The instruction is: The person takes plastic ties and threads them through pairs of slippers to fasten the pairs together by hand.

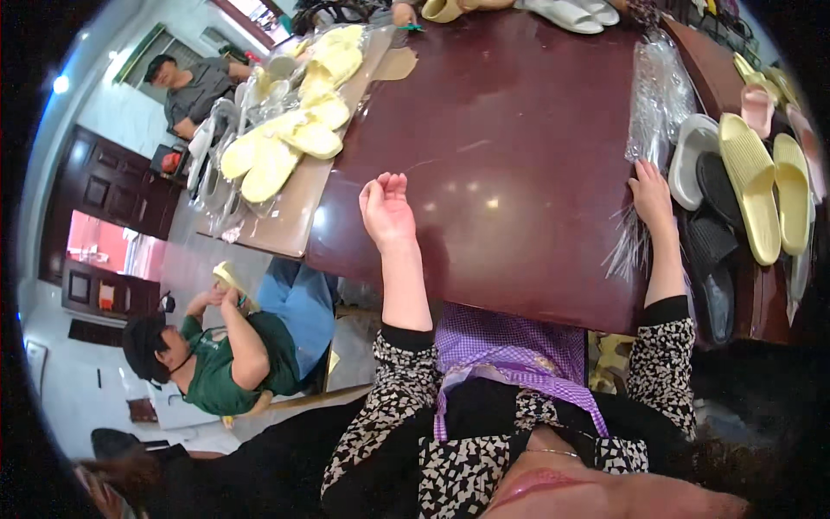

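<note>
My left hand [387, 212] is raised over the near left part of the dark red table [510, 104], palm up. Its fingers are loosely bent, and nothing shows in them. At the table's right edge, my right hand [652, 197] lies with outstretched fingers at the lower end of a stack of clear plastic bags [653, 99]. A bunch of thin whitish strands [628, 249] fans out beside that wrist. Whether the fingertips grip any plastic is hard to make out. Just right of the hand sits a pale grey slide sandal [692, 164].
Yellow slippers [275, 160] in clear wrapping pile up at the table's left. Yellow slides [749, 195] and black slides [716, 186] line the right side. Grey slippers [575, 13] lie at the far edge. A person in green [229, 355] sits at left holding a yellow slipper.
</note>
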A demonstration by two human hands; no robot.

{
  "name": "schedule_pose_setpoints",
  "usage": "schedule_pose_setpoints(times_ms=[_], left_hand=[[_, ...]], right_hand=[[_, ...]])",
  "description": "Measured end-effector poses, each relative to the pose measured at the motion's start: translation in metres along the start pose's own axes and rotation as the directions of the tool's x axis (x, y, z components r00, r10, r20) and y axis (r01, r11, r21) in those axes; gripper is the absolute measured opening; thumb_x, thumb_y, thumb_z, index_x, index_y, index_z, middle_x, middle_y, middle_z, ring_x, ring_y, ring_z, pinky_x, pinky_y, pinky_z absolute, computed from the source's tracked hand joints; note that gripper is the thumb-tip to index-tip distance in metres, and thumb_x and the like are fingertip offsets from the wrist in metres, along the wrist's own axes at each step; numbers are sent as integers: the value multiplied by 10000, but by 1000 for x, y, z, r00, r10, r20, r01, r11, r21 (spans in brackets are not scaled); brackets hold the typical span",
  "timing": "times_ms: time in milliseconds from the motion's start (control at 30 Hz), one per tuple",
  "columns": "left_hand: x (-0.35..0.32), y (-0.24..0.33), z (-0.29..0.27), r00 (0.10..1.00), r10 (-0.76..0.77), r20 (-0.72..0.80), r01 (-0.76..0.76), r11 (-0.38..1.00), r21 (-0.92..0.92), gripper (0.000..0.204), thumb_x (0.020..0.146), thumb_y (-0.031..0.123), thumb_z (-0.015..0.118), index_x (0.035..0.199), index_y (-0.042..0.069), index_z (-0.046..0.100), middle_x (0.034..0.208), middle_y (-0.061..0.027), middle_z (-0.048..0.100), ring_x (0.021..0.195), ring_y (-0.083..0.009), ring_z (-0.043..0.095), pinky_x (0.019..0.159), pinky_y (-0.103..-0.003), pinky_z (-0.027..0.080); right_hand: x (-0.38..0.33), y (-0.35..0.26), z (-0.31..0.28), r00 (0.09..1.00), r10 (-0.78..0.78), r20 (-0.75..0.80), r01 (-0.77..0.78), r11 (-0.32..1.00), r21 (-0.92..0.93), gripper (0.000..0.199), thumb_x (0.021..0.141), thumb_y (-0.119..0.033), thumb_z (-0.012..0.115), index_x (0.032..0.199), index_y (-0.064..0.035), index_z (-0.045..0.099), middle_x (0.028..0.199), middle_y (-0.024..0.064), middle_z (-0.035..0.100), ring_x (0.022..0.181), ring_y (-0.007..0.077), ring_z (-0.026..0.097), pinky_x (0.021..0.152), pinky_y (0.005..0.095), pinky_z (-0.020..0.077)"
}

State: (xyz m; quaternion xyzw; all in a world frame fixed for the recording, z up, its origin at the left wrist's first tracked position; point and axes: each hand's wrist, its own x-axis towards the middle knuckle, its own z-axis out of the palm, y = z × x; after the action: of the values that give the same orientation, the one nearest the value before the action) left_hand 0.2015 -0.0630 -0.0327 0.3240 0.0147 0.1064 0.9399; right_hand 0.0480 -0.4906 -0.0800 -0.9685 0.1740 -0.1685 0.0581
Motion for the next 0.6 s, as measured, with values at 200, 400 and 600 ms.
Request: schedule_pose_setpoints(times_ms=[200,400,600], left_hand=[[-24,21,-24,1000,4,-23,-6,995,-101,79,908,84,481,854,49,527,887,-128,620,834,-243,609,866,-430,493],[-56,24,3,998,-44,43,51,982,-181,29,898,81,511,909,56,502,910,-121,614,843,-237,604,866,-414,484],[-123,-19,24,899,-328,290,359,931,-59,34,896,84,516,905,52,520,893,-124,616,815,-239,611,831,-392,499]], right_hand=[[4,-30,-24,999,-27,-24,26,999,-32,378,893,-218,487,1209,-10,508,1256,168,504,1200,322,438,1005,389,327],[-19,-156,-69,939,-298,172,0,501,866,286,912,-153,480,1109,26,584,1029,120,641,967,192,596,841,309,463],[-35,-229,-47,770,-304,562,-634,-252,732,273,918,-147,473,1096,42,557,869,114,641,774,172,615,698,280,503]])
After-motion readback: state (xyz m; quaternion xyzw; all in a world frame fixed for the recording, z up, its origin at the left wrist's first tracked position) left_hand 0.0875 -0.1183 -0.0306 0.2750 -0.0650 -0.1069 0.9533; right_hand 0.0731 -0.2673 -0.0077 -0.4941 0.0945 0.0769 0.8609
